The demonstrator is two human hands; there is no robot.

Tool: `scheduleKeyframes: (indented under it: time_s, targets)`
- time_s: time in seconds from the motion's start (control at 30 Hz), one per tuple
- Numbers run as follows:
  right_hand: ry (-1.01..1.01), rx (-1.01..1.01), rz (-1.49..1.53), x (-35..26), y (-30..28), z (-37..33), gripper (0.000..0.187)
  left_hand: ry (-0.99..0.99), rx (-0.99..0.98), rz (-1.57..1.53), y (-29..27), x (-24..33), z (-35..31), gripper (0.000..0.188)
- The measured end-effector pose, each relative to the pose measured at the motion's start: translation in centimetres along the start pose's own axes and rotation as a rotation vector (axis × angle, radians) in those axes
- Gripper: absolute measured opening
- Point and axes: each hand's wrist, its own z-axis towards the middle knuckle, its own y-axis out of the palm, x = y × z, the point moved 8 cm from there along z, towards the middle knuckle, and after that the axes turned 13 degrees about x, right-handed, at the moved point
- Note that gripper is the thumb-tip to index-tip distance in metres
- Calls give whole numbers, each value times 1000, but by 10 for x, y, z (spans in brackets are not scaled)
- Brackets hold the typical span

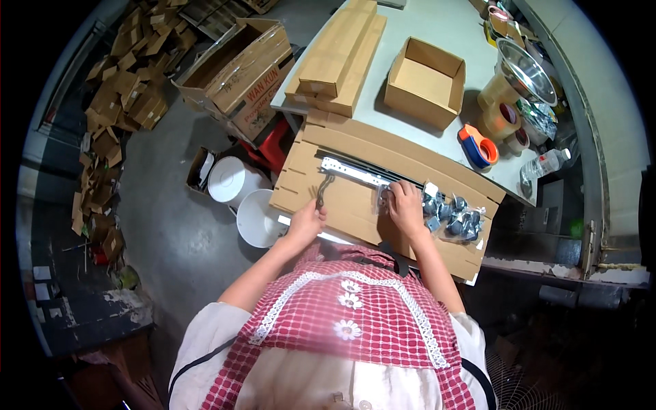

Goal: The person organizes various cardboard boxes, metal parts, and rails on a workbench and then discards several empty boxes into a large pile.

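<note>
In my left hand point(309, 222) is a slim, dark, curved metal piece point(324, 190), pinched near its lower end and standing over the flat cardboard. My right hand point(408, 208) has its fingers closed at the right end of a silver slotted metal rail point(352, 171). A small dark or shiny part shows at those fingertips, too covered to name. Dark long bars point(372, 167) lie along the rail's far side. Just right of my right hand are clear plastic bags point(461, 222) with black round parts, possibly casters. All this rests on an unfolded cardboard carton point(352, 215).
Beyond the carton, the pale table point(410, 20) bears long cardboard boxes point(335, 55), an open box point(425, 82), an orange-and-blue tape dispenser point(480, 147), tape rolls point(499, 121), a metal bowl point(526, 70) and a plastic bottle point(547, 162). White buckets point(236, 181) and a large carton point(239, 78) stand left.
</note>
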Motion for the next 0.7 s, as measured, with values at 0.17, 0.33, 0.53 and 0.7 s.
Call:
scheduleKeyframes:
  time_s: [0.17, 0.33, 0.53, 0.7]
  targets:
    - [-14, -41, 37, -4, 2, -11, 16, -11, 62, 24, -12, -2, 6, 17]
    - [-62, -50, 50, -4, 3, -8, 17, 87, 48, 70, -8, -5, 13, 17]
    - [-155, -190, 153, -5, 9, -7, 11, 274, 14, 172, 5, 4, 28, 14]
    - [-114, -283, 215, -3, 15, -3, 13, 433, 86, 313, 4, 15, 37, 14]
